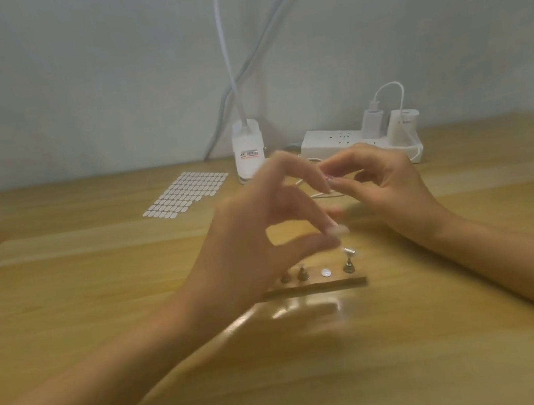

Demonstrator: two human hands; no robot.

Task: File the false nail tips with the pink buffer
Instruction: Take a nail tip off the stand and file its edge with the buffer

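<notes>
Item: small pale false nail tip [339,230], blurred, pinched in left hand [264,237]; right hand [387,184] pinches tiny pinkish piece [329,178], unidentifiable. Likely featherlight, springy, slippery; hold by side edges.

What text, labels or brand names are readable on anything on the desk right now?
White charger block: red-and-dark label, too blurred to read.
White plug on the power strip: faint grey print, too small to read.
No readable text anywhere in this view.
</notes>
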